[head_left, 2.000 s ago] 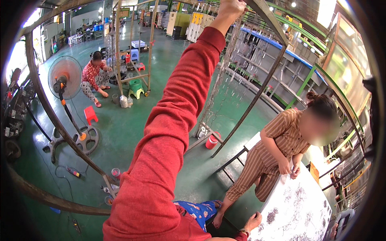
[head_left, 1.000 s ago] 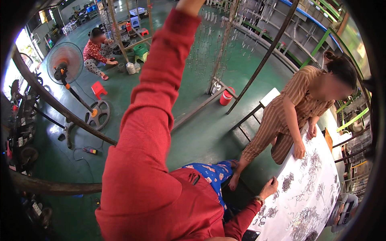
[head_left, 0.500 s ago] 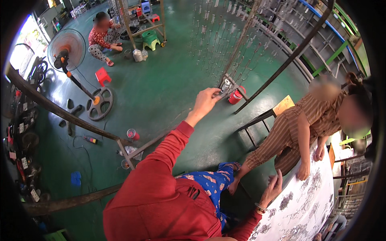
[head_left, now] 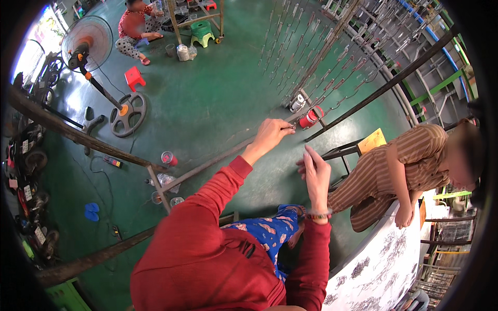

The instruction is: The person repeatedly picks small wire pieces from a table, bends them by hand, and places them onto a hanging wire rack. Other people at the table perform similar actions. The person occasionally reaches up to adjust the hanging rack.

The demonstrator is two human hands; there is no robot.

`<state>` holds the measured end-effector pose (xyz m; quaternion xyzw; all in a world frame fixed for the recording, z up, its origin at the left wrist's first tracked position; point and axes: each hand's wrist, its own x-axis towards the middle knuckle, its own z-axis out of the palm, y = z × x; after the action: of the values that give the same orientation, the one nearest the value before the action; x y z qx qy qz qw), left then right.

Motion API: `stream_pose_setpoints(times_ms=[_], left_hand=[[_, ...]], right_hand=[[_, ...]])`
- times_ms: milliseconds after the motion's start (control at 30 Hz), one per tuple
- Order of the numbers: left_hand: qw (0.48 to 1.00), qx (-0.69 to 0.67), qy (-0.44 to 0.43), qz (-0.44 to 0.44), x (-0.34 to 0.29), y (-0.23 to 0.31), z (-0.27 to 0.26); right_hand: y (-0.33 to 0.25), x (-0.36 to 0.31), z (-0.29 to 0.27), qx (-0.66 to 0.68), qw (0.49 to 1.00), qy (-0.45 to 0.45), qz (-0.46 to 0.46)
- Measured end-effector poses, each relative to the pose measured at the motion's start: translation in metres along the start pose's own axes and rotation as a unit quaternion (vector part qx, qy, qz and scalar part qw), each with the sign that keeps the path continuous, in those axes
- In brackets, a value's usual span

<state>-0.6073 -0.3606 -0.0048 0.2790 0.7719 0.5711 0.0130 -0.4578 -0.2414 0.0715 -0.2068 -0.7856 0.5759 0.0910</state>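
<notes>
My left hand (head_left: 272, 137) reaches forward at mid-picture, thumb and fingertips pinched on a small metal piece (head_left: 294, 126) whose exact shape is too small to make out. To its right and a little nearer, my right hand (head_left: 316, 179) is raised, fingers stretched and slightly apart, with nothing visible in them. Beyond both hands hang several long strands of wire hooks (head_left: 311, 57) carrying small metal pieces. Closer on the right, a white-covered table (head_left: 381, 259) has heaps of dark small wire pieces (head_left: 360, 267) spread over it.
A person in striped clothes (head_left: 373, 171) sits at right beside the table; another squats far left. A red bucket (head_left: 311, 118), a wooden-topped stool (head_left: 372, 140), a standing fan (head_left: 85, 44) and a red stool (head_left: 134, 79) stand around. Metal frame bars (head_left: 207, 161) cross low before me.
My right hand has lifted from beside the table, moving left and forward close to my left hand. The left hand stays extended and pinched. The view has shifted slightly.
</notes>
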Motion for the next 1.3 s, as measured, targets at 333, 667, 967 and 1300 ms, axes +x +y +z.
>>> stream_pose_setpoints(times_ms=[333,667,967,1300], left_hand=[[0.999,0.019,-0.036,0.030,-0.027,0.011,-0.015],[0.987,0.140,-0.063,0.041,-0.030,0.023,-0.024],[0.978,0.188,-0.040,0.085,-0.038,0.023,-0.014],[0.972,0.217,-0.087,0.028,-0.040,0.015,-0.015]], right_hand=[[0.017,0.041,0.050,-0.092,0.988,0.093,-0.083],[0.025,0.042,0.053,-0.206,0.948,0.156,-0.186],[0.021,0.041,0.053,-0.195,0.966,0.047,-0.160],[0.016,0.035,0.059,-0.201,0.972,0.030,-0.116]])
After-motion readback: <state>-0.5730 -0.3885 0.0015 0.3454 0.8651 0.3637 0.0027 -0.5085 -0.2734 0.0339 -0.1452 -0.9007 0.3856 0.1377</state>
